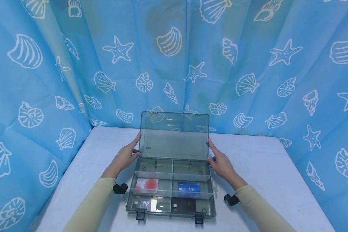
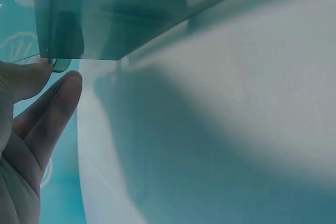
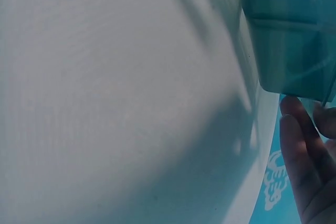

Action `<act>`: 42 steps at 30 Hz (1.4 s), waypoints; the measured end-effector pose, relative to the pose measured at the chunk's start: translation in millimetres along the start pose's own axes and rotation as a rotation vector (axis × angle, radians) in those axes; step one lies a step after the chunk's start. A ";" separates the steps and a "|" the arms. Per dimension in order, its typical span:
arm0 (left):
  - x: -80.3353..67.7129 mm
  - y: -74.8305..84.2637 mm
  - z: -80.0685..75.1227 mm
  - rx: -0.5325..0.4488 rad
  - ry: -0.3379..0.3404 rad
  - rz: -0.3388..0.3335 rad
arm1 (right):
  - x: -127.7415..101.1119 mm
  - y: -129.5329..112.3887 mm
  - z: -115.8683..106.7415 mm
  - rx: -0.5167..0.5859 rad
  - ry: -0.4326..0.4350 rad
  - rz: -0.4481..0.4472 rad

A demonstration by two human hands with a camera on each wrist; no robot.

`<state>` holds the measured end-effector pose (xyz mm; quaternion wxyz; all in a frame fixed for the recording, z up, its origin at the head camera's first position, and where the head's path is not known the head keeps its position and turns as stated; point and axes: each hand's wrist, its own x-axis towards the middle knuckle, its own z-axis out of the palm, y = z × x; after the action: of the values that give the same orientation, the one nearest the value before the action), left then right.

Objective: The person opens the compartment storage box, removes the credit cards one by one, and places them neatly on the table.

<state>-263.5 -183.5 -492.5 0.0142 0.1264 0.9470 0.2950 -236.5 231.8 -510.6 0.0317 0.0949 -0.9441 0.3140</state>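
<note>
Both hands, left hand (image 1: 127, 157) at nine o'clock, right hand (image 1: 220, 162) at three, fingers straight, steadied the upright lid (image 1: 174, 135); lowering it evenly probably came next.

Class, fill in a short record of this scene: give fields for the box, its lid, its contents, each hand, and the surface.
Box: clear grey organiser box with dividers, on the table
Lid: lid raised, standing about upright
Contents: four cards in the near compartments, including a blue VIP card; far compartments look empty
Left hand: left hand touches the lid's left edge, fingers straight
Right hand: right hand touches the lid's right edge, fingers straight
Surface: white table
</note>
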 end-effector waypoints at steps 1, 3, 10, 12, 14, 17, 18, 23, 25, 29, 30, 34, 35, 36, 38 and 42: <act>-0.8 -0.3 0.3 0.002 -0.006 -0.004 | 0.0 0.8 -0.1 -0.001 -0.010 0.004; -2.3 -1.1 1.2 0.002 -0.017 -0.016 | -0.2 1.5 -0.6 0.011 -0.034 0.018; -6.1 -3.8 4.8 -0.022 -0.048 -0.057 | -2.4 1.5 -2.6 0.071 -0.114 0.081; -7.2 -4.4 5.6 -0.030 -0.055 -0.057 | -2.9 1.6 -3.0 0.085 -0.132 0.091; -8.1 -5.0 6.3 -0.030 -0.060 -0.048 | -2.7 2.2 -2.8 0.098 -0.147 0.101; -9.1 -4.9 6.9 -0.033 -0.067 -0.037 | -2.0 3.4 -1.8 0.103 -0.167 0.105; -9.4 -4.7 7.1 -0.032 -0.068 -0.034 | -1.8 3.9 -1.3 0.101 -0.171 0.108; -11.0 -3.9 8.1 -0.042 -0.085 -0.044 | -2.7 6.4 0.8 0.078 -0.182 0.098; -11.4 -3.8 8.2 -0.044 -0.094 -0.052 | -3.5 7.2 1.9 0.068 -0.183 0.094; -11.8 -3.9 8.0 -0.045 -0.110 -0.063 | -4.1 7.6 3.4 0.052 -0.184 0.101; -11.8 -4.0 7.9 -0.046 -0.115 -0.067 | -4.2 7.4 3.4 0.054 -0.189 0.104; -11.1 -4.8 8.1 -0.061 -0.136 -0.079 | -3.9 8.0 3.2 0.054 -0.205 0.128; -10.7 -5.5 8.5 -0.064 -0.141 -0.080 | -4.0 8.1 3.2 0.055 -0.212 0.135; -10.3 -6.3 8.9 -0.067 -0.145 -0.083 | -4.0 8.3 3.3 0.056 -0.214 0.142; -9.1 -8.3 9.7 -0.076 -0.157 -0.089 | -4.1 8.9 3.6 0.054 -0.223 0.152; -7.6 -11.0 10.7 -0.082 -0.181 -0.108 | -5.0 9.0 3.5 0.073 -0.241 0.173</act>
<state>-257.7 -188.1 -507.8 0.1209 0.1006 0.9344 0.3195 -233.4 237.5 -519.3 -0.1126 0.0514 -0.9336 0.3362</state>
